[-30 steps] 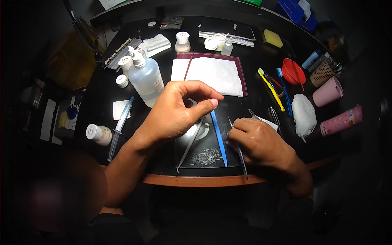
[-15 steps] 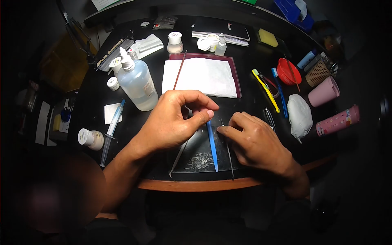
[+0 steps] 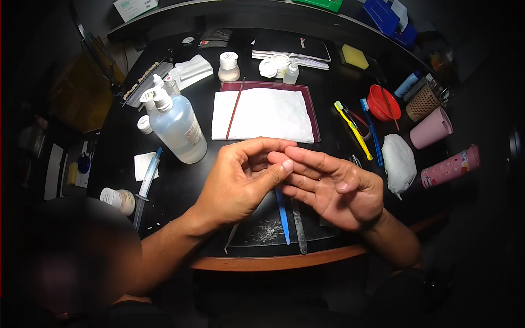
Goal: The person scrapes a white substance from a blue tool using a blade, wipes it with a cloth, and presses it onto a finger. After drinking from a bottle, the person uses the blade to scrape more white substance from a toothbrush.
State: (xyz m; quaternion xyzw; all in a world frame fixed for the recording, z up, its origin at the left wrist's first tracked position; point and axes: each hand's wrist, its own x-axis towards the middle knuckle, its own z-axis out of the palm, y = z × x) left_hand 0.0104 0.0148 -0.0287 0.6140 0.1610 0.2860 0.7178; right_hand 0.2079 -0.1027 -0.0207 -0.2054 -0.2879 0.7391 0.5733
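Observation:
My left hand hovers over the front of the table, its thumb and fingers curled together in a pinch. What lies inside that pinch, if anything, is hidden. Palm up beside it, my right hand has its fingers stretched out, their tips touching the left fingertips. Beneath the hands lie a blue stick-like tool and metal tweezers, their upper ends covered. A thin metal instrument is partly visible left of them. All three rest on a glass slab with pale scrapings.
Behind the hands, a brush lies on a folded white tissue. A large clear bottle and a syringe are at left. Yellow and blue toothbrushes, a red bowl and a white wrapped lump are at right.
My right hand has left the slab, turned palm up and come against the left fingertips. The tweezers, earlier seen edge-on beside it, now lie flat. The view has shifted slightly.

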